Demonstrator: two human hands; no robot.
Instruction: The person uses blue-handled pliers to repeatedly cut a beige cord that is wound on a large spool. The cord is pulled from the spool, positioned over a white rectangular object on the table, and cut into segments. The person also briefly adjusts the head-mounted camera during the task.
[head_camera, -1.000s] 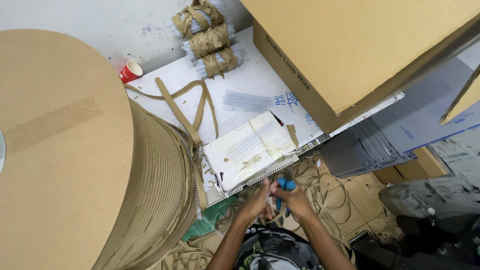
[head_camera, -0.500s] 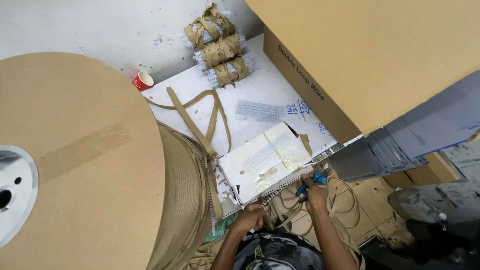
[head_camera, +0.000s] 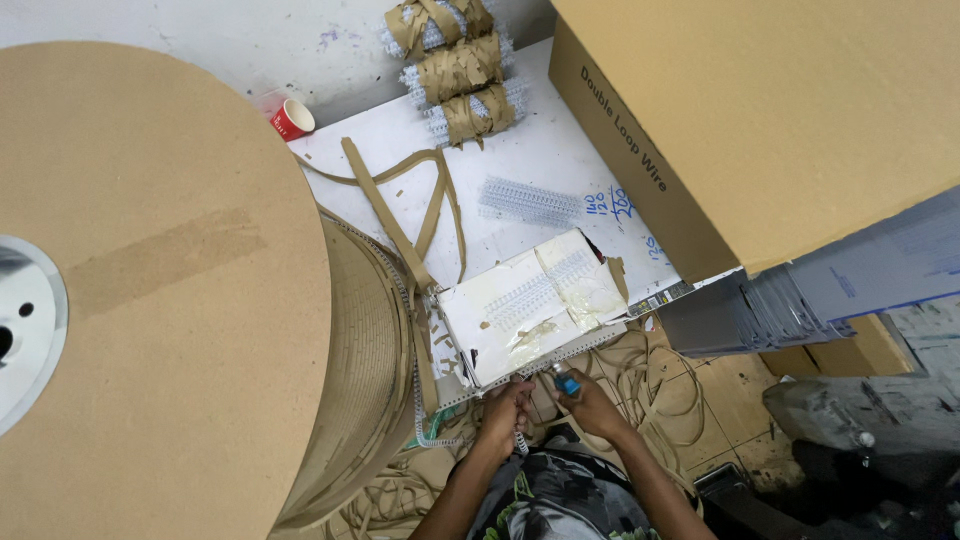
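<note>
Left hand (head_camera: 507, 405) pinches white wire-comb strip (head_camera: 520, 372) at the near edge of the white block (head_camera: 530, 305). Right hand (head_camera: 585, 400), at 3 o'clock from the left, is closed around a blue-handled tool (head_camera: 566, 381). Large cardboard spool (head_camera: 170, 290) lies at 9 o'clock.

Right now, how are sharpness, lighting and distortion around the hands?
Head view: even, soft light with no harsh glare; the left hand and right hand are small and slightly soft near the bottom edge; the wide lens bulges the big cardboard spool; the white board is bright but readable.
</note>
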